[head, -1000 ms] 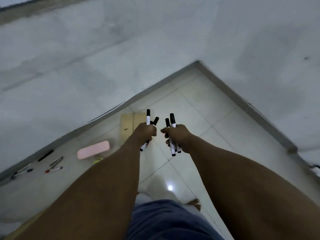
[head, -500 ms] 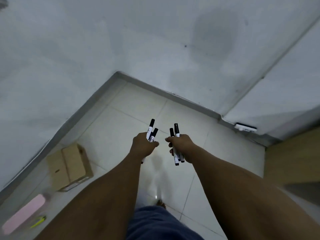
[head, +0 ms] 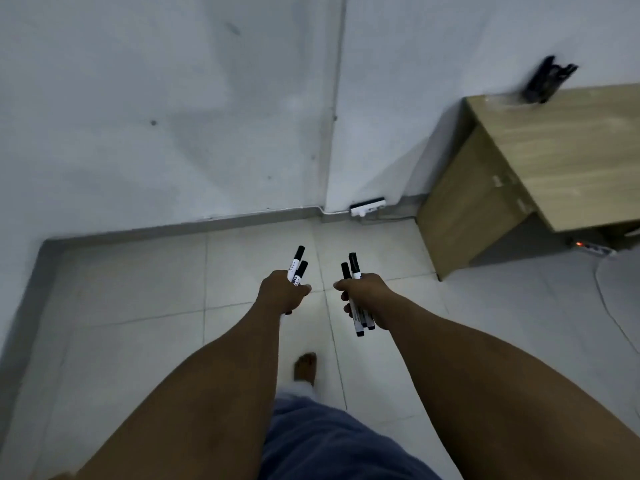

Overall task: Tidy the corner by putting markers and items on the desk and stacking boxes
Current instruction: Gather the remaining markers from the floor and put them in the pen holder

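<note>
While my left hand (head: 282, 294) and right hand (head: 363, 296) each grip markers (head: 356, 306), the desk (head: 568, 150) lies ahead-right; I judge placement and box-stacking still pending.

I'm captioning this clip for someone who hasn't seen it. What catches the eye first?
Two outstretched arms at center, the left hand and right hand each gripping a bundle of black-capped markers above the pale tiled floor. At right, a wooden desk stands against the wall.
</note>
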